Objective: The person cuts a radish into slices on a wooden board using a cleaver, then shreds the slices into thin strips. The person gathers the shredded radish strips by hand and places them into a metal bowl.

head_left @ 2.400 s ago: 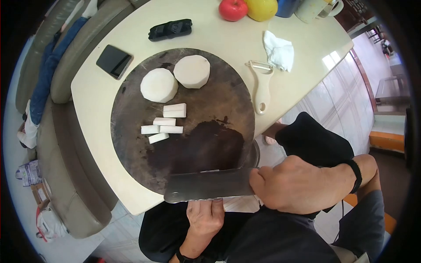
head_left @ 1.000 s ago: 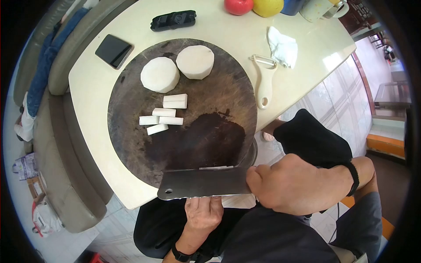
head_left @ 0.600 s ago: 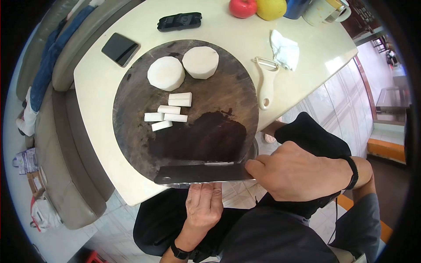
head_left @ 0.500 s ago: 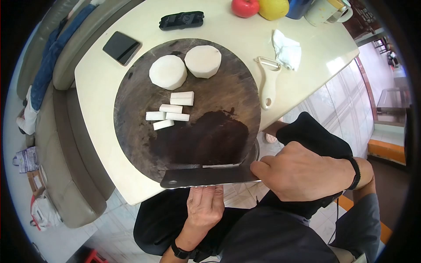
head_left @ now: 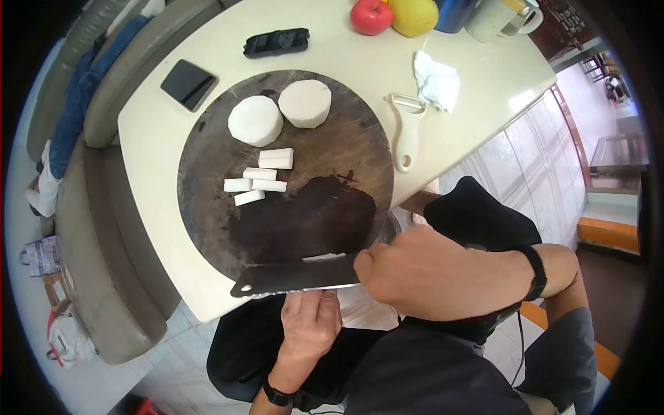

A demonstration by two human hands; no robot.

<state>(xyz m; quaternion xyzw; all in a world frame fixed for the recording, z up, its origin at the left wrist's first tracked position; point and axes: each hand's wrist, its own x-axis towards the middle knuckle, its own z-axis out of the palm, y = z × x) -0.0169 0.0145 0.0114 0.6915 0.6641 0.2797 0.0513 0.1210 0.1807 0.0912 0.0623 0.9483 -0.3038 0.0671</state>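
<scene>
My right hand point(head_left: 443, 273) is closed around the hidden handle of a cleaver point(head_left: 297, 275). Its dark blade lies across the near edge of a round wooden chopping board point(head_left: 346, 138). Just below the blade is my left hand point(head_left: 311, 321), fingers together and bent, with the fingertips hidden by the blade. A thin white strip point(head_left: 324, 256) shows on the far side of the blade; whether my left fingers touch it is hidden. Several white cut sticks point(head_left: 259, 185) lie mid-board. Behind them stand two thick peeled white chunks, one on the left point(head_left: 255, 121) and one on the right point(head_left: 305, 104).
Right of the board lie a white peeler point(head_left: 408, 135) and a crumpled tissue point(head_left: 437, 79). A phone point(head_left: 189, 85) and a black case-like object point(head_left: 277, 43) are on the table point(head_left: 149, 207). A red apple point(head_left: 371, 15), a yellow fruit point(head_left: 413, 15) and a mug point(head_left: 494, 21) stand at the back.
The cleaver and my right hand have moved left, and the blade tilts a little more. My left hand stays beneath the blade. The whole view has shifted slightly.
</scene>
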